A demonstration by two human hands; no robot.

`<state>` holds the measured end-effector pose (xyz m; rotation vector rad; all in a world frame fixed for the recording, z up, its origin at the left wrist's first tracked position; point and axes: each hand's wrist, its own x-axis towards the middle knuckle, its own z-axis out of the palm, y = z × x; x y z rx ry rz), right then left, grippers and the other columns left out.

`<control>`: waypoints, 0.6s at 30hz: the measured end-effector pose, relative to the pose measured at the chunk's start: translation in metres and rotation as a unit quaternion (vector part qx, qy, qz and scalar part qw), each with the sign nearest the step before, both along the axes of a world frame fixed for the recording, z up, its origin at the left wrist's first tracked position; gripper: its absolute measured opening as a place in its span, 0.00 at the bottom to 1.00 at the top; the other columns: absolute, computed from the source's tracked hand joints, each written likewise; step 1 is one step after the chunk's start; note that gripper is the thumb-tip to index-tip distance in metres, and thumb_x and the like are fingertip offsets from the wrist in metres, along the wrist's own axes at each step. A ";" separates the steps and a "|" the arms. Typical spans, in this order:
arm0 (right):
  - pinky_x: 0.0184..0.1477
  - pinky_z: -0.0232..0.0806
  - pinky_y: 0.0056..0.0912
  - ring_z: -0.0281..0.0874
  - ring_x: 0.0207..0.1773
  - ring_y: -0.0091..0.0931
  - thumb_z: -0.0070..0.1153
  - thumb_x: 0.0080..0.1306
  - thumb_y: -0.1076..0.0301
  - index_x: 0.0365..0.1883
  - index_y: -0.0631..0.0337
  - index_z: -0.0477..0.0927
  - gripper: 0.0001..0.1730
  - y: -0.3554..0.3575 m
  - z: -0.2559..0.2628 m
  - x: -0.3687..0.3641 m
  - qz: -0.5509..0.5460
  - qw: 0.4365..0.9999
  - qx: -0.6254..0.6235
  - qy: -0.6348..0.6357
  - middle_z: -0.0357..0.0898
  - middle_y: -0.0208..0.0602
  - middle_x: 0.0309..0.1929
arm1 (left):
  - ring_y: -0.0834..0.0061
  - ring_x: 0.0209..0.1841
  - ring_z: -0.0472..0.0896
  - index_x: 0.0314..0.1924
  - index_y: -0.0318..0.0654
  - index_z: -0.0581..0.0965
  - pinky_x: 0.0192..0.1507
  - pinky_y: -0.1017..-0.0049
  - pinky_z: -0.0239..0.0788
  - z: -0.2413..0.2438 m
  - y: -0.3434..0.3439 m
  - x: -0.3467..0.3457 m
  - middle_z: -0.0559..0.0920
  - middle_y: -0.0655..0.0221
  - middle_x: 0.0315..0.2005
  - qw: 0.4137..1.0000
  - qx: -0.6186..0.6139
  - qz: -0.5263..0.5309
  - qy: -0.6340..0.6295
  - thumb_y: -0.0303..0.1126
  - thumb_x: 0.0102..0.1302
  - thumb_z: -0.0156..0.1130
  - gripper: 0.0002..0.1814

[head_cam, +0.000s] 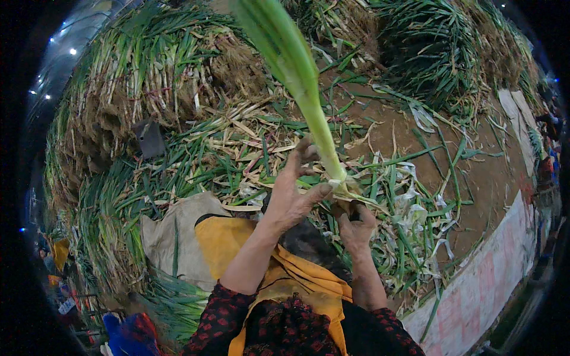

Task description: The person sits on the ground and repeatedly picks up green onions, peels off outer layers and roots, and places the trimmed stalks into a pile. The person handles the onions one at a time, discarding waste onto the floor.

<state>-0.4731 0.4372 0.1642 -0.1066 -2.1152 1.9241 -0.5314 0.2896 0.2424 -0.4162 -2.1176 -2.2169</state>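
A large green onion (pixel 324 133), thick and pale at its base, stands tilted in front of me with its broad green leaves reaching the top edge. My right hand (pixel 356 227) grips its lower end, where loose outer skin (pixel 352 194) hangs off; the roots are mostly hidden by the fingers. Along the left side of the stalk is my left hand (pixel 291 193), fingers apart and curved, the thumb at the stalk's base. Whether that hand bears any of the onion's weight cannot be told. Both hands look soiled.
Leaf trimmings (pixel 240 155) and peeled skins (pixel 412 213) litter the brown floor (pixel 485 187). Bundled green onions (pixel 156 75) are heaped at left, and more onions (pixel 432 49) at upper right. A beige cloth sack (pixel 182 231) lies left of my knees; a pale board (pixel 485 271) lies at lower right.
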 end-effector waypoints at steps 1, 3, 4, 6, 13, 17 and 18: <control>0.37 0.66 0.23 0.72 0.34 0.18 0.57 0.55 0.76 0.35 0.70 0.76 0.10 0.000 0.008 0.004 0.024 0.997 0.069 -0.013 0.77 0.33 0.31 | 0.73 0.50 0.72 0.62 0.33 0.58 0.51 0.73 0.64 0.002 0.001 0.000 0.73 0.64 0.49 0.999 0.040 -0.025 -0.018 0.50 0.56 0.64 0.42; 0.36 0.66 0.24 0.72 0.30 0.22 0.60 0.52 0.72 0.35 0.70 0.77 0.13 -0.005 0.020 0.006 0.048 0.996 0.045 -0.055 0.77 0.37 0.29 | 0.73 0.48 0.74 0.60 0.32 0.58 0.52 0.74 0.64 0.012 0.002 0.001 0.71 0.59 0.52 0.996 0.079 -0.030 -0.036 0.61 0.57 0.56 0.44; 0.35 0.65 0.25 0.72 0.28 0.24 0.62 0.50 0.70 0.34 0.69 0.78 0.15 -0.007 0.021 0.008 0.061 0.995 0.033 -0.077 0.77 0.39 0.28 | 0.74 0.47 0.74 0.60 0.32 0.59 0.50 0.74 0.65 0.013 0.000 0.000 0.72 0.60 0.50 0.997 0.073 0.005 -0.023 0.58 0.59 0.55 0.41; 0.38 0.64 0.24 0.70 0.32 0.22 0.60 0.53 0.71 0.36 0.69 0.76 0.14 -0.008 0.011 0.012 0.087 0.992 -0.003 -0.091 0.77 0.35 0.30 | 0.75 0.44 0.74 0.59 0.31 0.60 0.47 0.75 0.66 0.011 -0.003 -0.002 0.75 0.62 0.46 0.995 0.067 0.069 -0.001 0.53 0.64 0.52 0.35; 0.38 0.63 0.22 0.67 0.34 0.18 0.57 0.55 0.73 0.38 0.69 0.75 0.13 -0.016 0.030 0.014 0.139 0.980 -0.099 -0.099 0.74 0.29 0.32 | 0.68 0.16 0.63 0.27 0.34 0.67 0.20 0.74 0.57 0.002 -0.008 0.001 0.66 0.62 0.14 0.943 -0.196 0.222 0.152 0.38 0.69 0.49 0.16; 0.35 0.64 0.20 0.68 0.32 0.18 0.58 0.57 0.72 0.38 0.69 0.75 0.12 -0.017 0.035 0.013 0.120 0.972 -0.173 -0.099 0.74 0.29 0.33 | 0.71 0.16 0.65 0.32 0.32 0.70 0.21 0.73 0.58 -0.031 -0.004 0.015 0.69 0.60 0.16 0.976 -0.132 0.167 0.053 0.37 0.68 0.51 0.14; 0.35 0.63 0.20 0.68 0.32 0.18 0.58 0.57 0.72 0.38 0.69 0.74 0.12 -0.015 0.034 0.012 0.114 0.972 -0.181 -0.097 0.74 0.28 0.33 | 0.72 0.17 0.66 0.33 0.32 0.71 0.21 0.73 0.59 -0.040 -0.006 0.018 0.70 0.60 0.16 0.981 -0.125 0.144 0.017 0.37 0.68 0.51 0.13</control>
